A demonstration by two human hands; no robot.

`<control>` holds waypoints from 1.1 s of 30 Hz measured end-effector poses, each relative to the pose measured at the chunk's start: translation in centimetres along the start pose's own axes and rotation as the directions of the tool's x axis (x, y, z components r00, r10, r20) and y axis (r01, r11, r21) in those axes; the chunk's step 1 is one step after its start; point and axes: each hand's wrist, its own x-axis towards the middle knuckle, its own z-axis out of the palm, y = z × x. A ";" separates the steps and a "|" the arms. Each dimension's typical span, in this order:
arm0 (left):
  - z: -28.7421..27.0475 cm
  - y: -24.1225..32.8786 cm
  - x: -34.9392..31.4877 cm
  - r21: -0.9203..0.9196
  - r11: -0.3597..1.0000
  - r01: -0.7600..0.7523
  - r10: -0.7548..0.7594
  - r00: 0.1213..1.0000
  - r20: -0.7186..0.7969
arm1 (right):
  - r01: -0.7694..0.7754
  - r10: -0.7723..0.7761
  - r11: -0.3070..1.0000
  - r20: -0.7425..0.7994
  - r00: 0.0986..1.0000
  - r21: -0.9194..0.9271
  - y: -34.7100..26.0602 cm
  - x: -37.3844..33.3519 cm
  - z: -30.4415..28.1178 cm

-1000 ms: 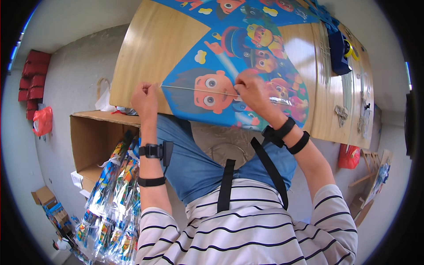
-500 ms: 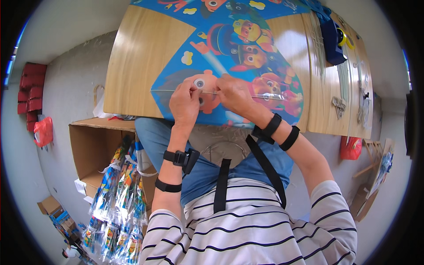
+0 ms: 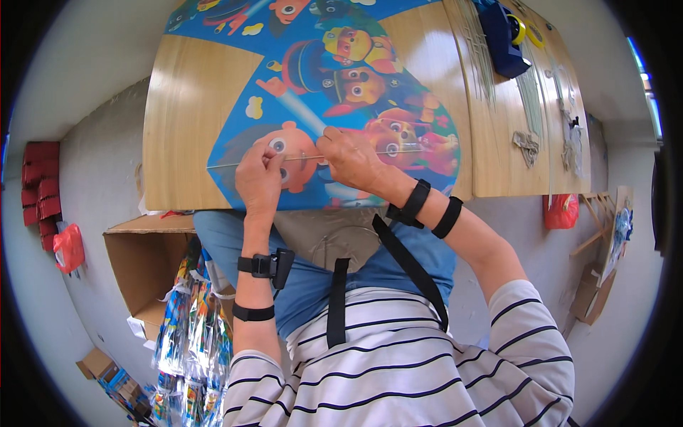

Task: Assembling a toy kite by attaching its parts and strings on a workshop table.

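A blue kite sheet (image 3: 363, 87) printed with cartoon figures lies on the wooden table in front of me. Across its near part runs a thin pale rod (image 3: 302, 157). My left hand (image 3: 260, 178) pinches the rod between thumb and fingertips, over the printed boy's face. Just to the right, my right hand (image 3: 348, 158) is closed around the rod, its fingertips curled and partly hidden. Beyond the right hand, a strip of clear tape (image 3: 404, 149) lies along the rod over the sheet.
A blue tape dispenser (image 3: 501, 43) stands at the far right, near thin rods (image 3: 530, 107) and a tangle of string (image 3: 526, 146). Below the table's left edge, a cardboard box (image 3: 146, 263) stands by plastic-wrapped bundles (image 3: 188, 320). A red bag (image 3: 560, 212) hangs at right.
The whole view has shifted, so the table and sheet sit farther left. Both hands remain on the rod, slightly farther apart.
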 end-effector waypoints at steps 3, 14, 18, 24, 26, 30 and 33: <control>0.1 -0.2 0.1 -0.023 1.000 0.020 -0.019 1.000 0.004 | -0.010 0.008 0.998 -0.028 1.000 -0.057 1.4 -1.0 -0.5; -0.1 0.3 0.2 -0.102 0.989 0.110 -0.104 0.993 0.062 | -0.022 0.001 0.984 -0.117 0.993 -0.177 4.9 -5.3 -4.6; -0.2 0.4 0.2 -0.118 0.990 0.082 -0.077 0.996 0.044 | -0.035 0.025 0.997 -0.151 0.988 -0.063 6.2 -6.8 -6.1; -0.2 0.2 0.2 -0.095 0.993 0.072 -0.070 0.997 0.022 | -0.205 0.209 0.971 0.017 0.978 -0.119 7.1 -8.3 -8.4; -0.1 0.4 0.1 -0.091 0.994 0.060 -0.061 0.998 -0.005 | -0.160 0.142 0.982 -0.168 0.976 -0.104 8.3 -9.4 -8.5; -0.2 0.5 0.1 -0.104 0.992 0.074 -0.073 0.997 0.015 | -0.245 0.237 0.962 -0.072 0.969 -0.120 9.2 -10.8 -10.2; -0.1 0.4 -0.1 -0.108 0.990 0.089 -0.088 0.996 0.012 | -0.305 0.291 0.949 -0.154 0.944 -0.077 9.5 -11.4 -10.7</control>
